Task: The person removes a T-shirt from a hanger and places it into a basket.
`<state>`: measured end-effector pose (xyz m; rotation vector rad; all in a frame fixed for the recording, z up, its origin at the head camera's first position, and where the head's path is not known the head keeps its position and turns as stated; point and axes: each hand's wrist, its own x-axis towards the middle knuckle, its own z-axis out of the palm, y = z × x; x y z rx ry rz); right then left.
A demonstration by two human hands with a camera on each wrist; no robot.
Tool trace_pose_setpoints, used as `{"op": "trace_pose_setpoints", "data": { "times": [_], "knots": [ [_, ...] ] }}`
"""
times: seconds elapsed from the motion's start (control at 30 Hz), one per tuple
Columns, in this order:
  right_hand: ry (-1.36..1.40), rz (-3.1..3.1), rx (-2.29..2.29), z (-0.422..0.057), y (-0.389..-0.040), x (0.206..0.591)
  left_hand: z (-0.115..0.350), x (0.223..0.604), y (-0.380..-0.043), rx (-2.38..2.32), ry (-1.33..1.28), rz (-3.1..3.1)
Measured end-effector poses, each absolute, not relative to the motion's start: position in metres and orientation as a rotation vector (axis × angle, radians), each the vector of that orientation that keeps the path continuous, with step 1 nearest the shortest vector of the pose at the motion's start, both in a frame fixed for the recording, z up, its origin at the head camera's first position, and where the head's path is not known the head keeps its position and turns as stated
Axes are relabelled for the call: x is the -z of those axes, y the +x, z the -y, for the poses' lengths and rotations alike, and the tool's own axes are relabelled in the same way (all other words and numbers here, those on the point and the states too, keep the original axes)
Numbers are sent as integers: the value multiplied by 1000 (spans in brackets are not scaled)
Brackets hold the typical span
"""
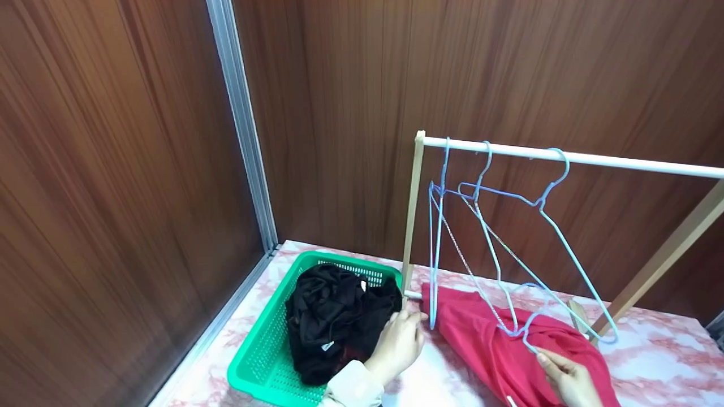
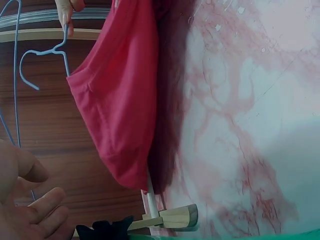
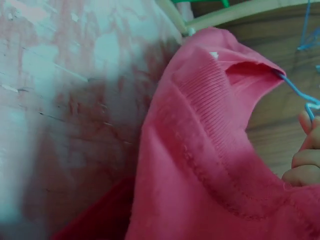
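Note:
My right hand (image 1: 568, 380) pinches a blue wire hanger (image 1: 530, 326) beside its hook. One arm of this hanger runs into the neck opening of a red top (image 1: 469, 322), as the right wrist view shows at the ribbed collar (image 3: 205, 100). The top hangs down over the marbled table, its lower part out of the head view. My left hand (image 1: 399, 342) holds nothing; its fingers are loosely bent near the rack's left post, between the red top and the black clothes (image 1: 334, 311). In the left wrist view, those fingers (image 2: 45, 205) show apart from the cloth.
A green plastic basket (image 1: 257, 345) with the black clothes in it stands left. A rack's white rail (image 1: 622, 163) carries three blue hangers (image 1: 571, 249) above the red top. Wooden posts (image 1: 412, 209) support the rail. Brown wood-grain panels (image 1: 339, 113) rise behind and at left.

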<state>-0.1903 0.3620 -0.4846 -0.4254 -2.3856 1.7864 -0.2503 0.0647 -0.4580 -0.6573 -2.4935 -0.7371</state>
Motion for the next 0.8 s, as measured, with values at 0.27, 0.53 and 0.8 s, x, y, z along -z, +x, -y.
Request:
{"op": "trace_pose_setpoints", "data": {
  "times": [0.27,0.53,0.8],
  "knots": [
    [-175,2418,-1923,-363,-189,487,-70,464,-251,673,-734,2493],
    [374,2373,-2292,-377,-185,484,-75,468,-249,680,-782,2559],
    [625,2338,-2475,-383,-186,478,-77,476,-257,601,-924,2648]
  ]
}}
